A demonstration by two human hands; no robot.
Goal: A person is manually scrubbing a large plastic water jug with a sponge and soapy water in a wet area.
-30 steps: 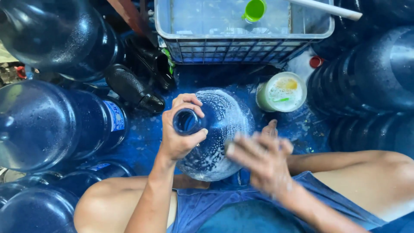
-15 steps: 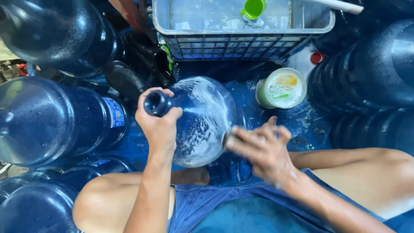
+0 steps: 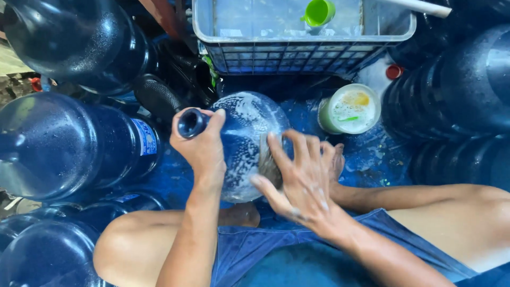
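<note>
A large blue water jug point(image 3: 241, 133), covered in soap foam, stands tilted on the wet blue floor between my knees. My left hand point(image 3: 202, 146) grips its neck just below the open mouth. My right hand point(image 3: 300, 175) presses a grey scrubbing pad point(image 3: 268, 162) against the jug's soapy side, fingers spread over it. My bare knees and blue shorts fill the bottom of the view.
Several big blue jugs point(image 3: 69, 143) lie stacked on the left, more on the right point(image 3: 462, 90). A grey plastic crate point(image 3: 303, 37) with water and a green cup point(image 3: 319, 11) sits ahead. A round tub of soapy liquid point(image 3: 350, 109) stands right of the jug.
My left hand has swung the jug's neck to the left, tilting the jug. My right hand has moved up onto the jug's side with the pad.
</note>
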